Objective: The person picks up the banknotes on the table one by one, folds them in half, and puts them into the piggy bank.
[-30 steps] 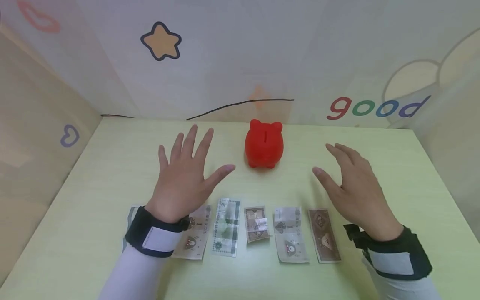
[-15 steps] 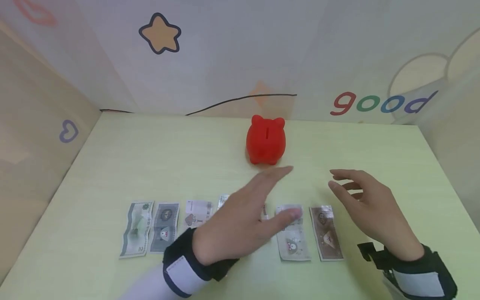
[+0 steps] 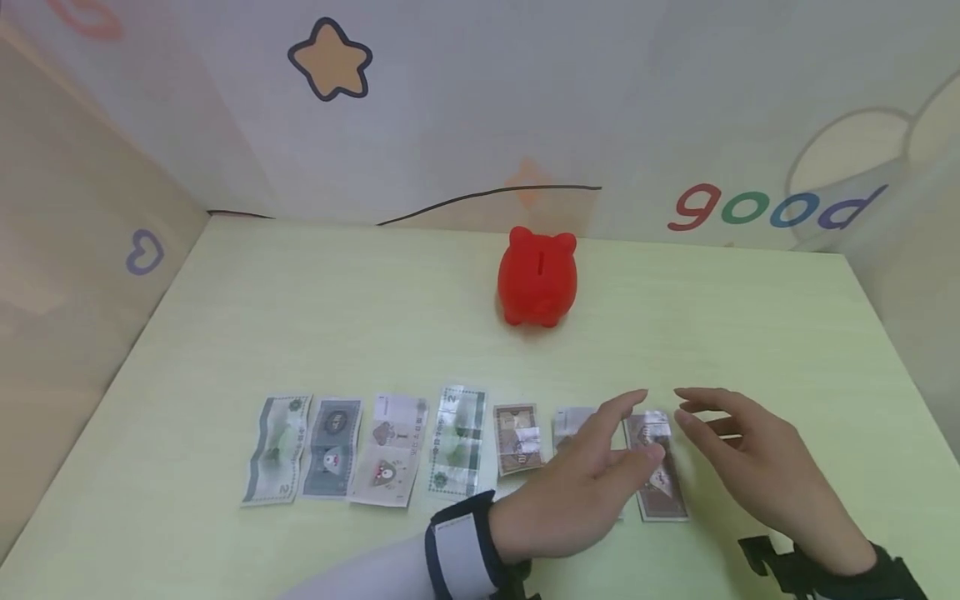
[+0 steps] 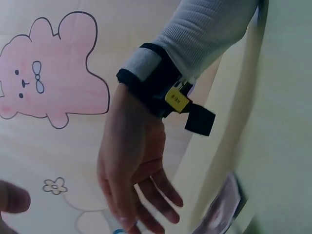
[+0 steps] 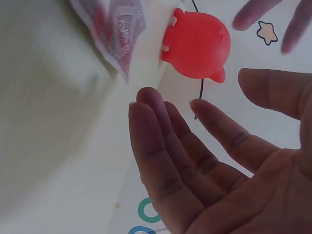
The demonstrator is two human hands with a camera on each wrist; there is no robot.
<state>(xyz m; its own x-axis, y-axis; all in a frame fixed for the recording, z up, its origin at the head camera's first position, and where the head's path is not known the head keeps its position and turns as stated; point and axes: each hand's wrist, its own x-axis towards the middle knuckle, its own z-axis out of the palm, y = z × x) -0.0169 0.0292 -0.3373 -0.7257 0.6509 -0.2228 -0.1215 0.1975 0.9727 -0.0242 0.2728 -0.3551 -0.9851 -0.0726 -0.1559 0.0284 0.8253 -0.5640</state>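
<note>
My left hand reaches over the right part of a row of banknotes, thumb and fingers spread apart, holding nothing. It covers much of a pale lilac note; its thumb overlaps a brown note at the row's right end. Just right of that brown note, my right hand hovers with loosely bent fingers. The right wrist view shows its palm with nothing in it and a raised note edge nearby. A red piggy bank with a slot on top stands beyond the hands.
Farther left in the row lie a small brown note, a green-striped note, a lilac note, a blue-grey note and a pale green note. A printed curtain stands behind the pale table.
My left hand has swept right and toward me, from the left notes to the right end, uncovering those on the left. My right hand has lowered toward me, its fingers more bent.
</note>
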